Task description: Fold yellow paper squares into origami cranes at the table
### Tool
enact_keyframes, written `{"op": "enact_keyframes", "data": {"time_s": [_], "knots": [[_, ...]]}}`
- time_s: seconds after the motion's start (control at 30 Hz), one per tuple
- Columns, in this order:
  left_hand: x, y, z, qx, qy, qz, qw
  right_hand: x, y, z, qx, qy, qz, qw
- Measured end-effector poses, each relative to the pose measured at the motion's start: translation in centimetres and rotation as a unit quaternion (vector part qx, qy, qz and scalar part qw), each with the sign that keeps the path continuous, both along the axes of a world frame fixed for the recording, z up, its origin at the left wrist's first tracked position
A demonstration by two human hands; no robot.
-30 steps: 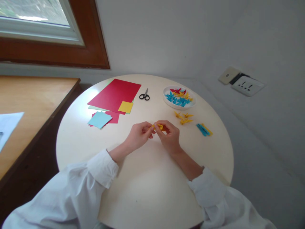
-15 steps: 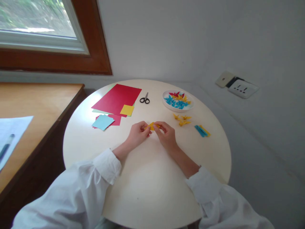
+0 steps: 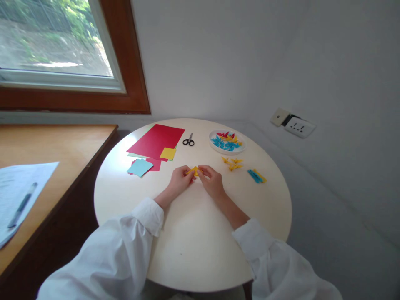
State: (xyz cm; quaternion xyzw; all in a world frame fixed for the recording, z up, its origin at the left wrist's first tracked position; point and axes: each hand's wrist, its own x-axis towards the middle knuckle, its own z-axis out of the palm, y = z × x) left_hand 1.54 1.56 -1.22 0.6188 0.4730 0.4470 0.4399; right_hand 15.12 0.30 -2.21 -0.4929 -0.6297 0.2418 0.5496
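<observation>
Both of my hands pinch a small folded yellow paper piece just above the round cream table. My left hand grips its left side with closed fingers. My right hand grips its right side, fingers closed too. Both arms wear white sleeves. Most of the yellow piece is hidden between my fingertips.
Behind my hands lie a big red sheet, a yellow square, a light blue square and black scissors. A white dish holds folded paper figures. Yellow figures and folded strips lie to the right. A wooden desk with paper and pen stands left.
The camera has tilted up and back, so the table looks smaller and more window shows. My hands stay together on the yellow paper, shifting their pinch slightly.
</observation>
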Motion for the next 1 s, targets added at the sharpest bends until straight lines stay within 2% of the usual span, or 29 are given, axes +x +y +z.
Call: {"op": "enact_keyframes", "data": {"time_s": [0.17, 0.27, 0.37, 0.47, 0.67, 0.8, 1.0], "knots": [[-0.5, 0.2, 0.0, -0.019, -0.058, 0.023, 0.998, 0.3, 0.2, -0.4, -0.01, 0.027, -0.011, 1.0], [-0.8, 0.2, 0.1, -0.029, -0.089, 0.03, 0.995, 1.0, 0.4, -0.7, -0.026, -0.011, -0.063, 0.998], [-1.1, 0.1, 0.2, -0.05, -0.122, 0.029, 0.991, 1.7, 0.4, -1.0, -0.037, -0.08, -0.087, 0.992], [-1.3, 0.1, 0.2, -0.074, -0.155, 0.024, 0.985, 1.9, 0.0, -0.9, -0.051, -0.196, -0.097, 0.974], [-1.7, 0.3, 0.0, -0.096, -0.206, 0.005, 0.974, 1.3, -0.8, -0.7, -0.089, -0.397, -0.076, 0.91], [-1.9, 0.3, -0.2, -0.099, -0.228, -0.002, 0.969, 1.1, -0.8, -0.9, -0.109, -0.445, -0.073, 0.886], [-2.2, -0.3, 0.0, -0.113, -0.244, 0.0, 0.963, 1.3, -0.6, -1.1, -0.107, -0.456, -0.071, 0.881]]}}
